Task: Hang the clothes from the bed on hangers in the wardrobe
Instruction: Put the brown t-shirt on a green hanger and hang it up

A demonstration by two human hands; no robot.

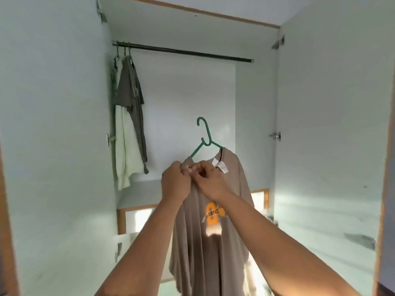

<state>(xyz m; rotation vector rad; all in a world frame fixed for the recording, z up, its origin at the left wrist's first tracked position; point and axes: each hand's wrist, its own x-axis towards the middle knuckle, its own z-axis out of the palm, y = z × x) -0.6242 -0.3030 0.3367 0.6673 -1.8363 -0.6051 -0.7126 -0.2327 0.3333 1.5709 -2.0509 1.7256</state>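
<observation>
A beige T-shirt (215, 242) with an orange print hangs in front of me, partly on a green plastic hanger (205, 139). The hanger's right arm is inside the shirt's neck; its left arm sticks out bare above the collar. My left hand (175, 183) grips the shirt's collar at the left shoulder. My right hand (210, 182) pinches the collar fabric right beside it, near the white label (221, 167). Both hands are held up inside the open wardrobe, well below the dark rail (192, 52).
A grey shirt (133, 97) and a pale garment (126, 146) hang on hangers at the rail's far left. The white wardrobe doors (331, 146) stand open on both sides. A shelf (139, 195) with a wooden edge lies below.
</observation>
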